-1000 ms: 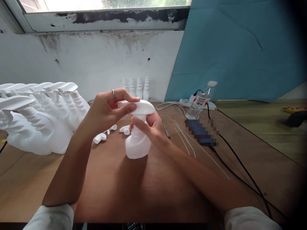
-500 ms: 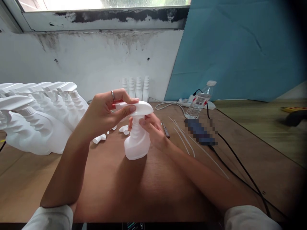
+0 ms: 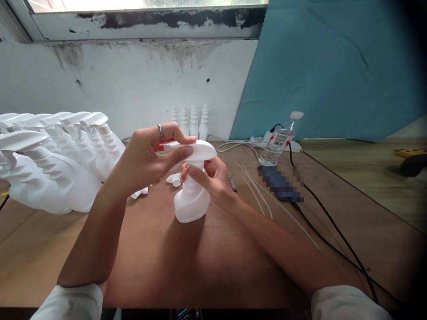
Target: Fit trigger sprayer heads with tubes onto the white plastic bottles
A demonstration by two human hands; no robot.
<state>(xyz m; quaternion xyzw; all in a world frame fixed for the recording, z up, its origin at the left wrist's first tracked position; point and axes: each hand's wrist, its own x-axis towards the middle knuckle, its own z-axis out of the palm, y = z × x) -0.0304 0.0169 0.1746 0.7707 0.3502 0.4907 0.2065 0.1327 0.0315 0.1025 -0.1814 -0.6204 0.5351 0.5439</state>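
A white spray bottle (image 3: 191,205) stands upright on the wooden table in front of me, its ribbed neck partly covered by fingers. On top sits a white trigger spray head (image 3: 203,150) with a red nozzle tip at its left end. My left hand (image 3: 160,149), with a ring on one finger, pinches this head from the left between thumb and fingers. Closed around the neck just beneath it is my right hand (image 3: 211,180). Small white plastic parts (image 3: 174,179) lie behind the bottle, partly hidden by my left hand.
Several white spray bottles (image 3: 56,178) stand in rows at the left. Slim ribbed white bottles (image 3: 194,120) line the wall. To the right are thin white tubes (image 3: 256,193), a small cutter (image 3: 232,183), a water bottle (image 3: 278,144), a blurred-out dark blue object (image 3: 280,184) and black cables (image 3: 328,233).
My right thumb and fingers have shifted slightly on the neck, just below the spray head. My left hand keeps its pinch on the head, and the bottle stays standing in place.
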